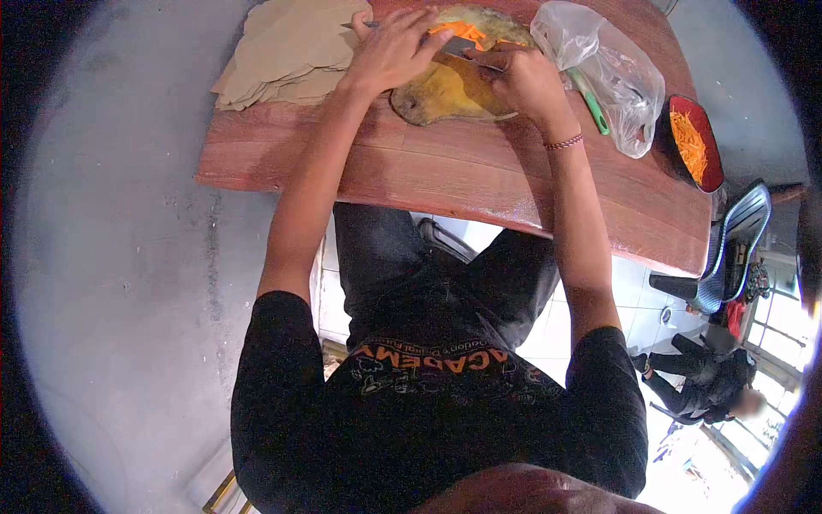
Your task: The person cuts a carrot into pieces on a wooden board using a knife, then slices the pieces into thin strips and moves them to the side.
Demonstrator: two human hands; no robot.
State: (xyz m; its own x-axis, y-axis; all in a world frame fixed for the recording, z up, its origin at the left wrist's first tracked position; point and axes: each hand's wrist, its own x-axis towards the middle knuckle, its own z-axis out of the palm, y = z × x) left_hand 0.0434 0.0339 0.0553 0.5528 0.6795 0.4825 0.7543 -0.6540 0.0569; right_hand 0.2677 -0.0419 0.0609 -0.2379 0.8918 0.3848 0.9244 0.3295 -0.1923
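Note:
On the red-brown wooden table lies a worn yellow-brown board [445, 86] with orange carrot pieces [462, 32] on it. A knife [456, 48] with a dark blade lies across the board beside the pieces. My right hand [524, 81] is closed round the knife's handle, at the right side of the board. At the board's left side, my left hand [396, 47] rests over the far part of the blade, its fingers spread near the carrot pieces. What lies beneath its fingertips is partly hidden.
Brown paper sheets [291, 51] lie left of the board. To the right are a clear plastic bag [612, 73], a green-handled tool [589, 101] and a dark red tray [712, 163] of shredded carrot. Another person [711, 377] sits far right, near chairs.

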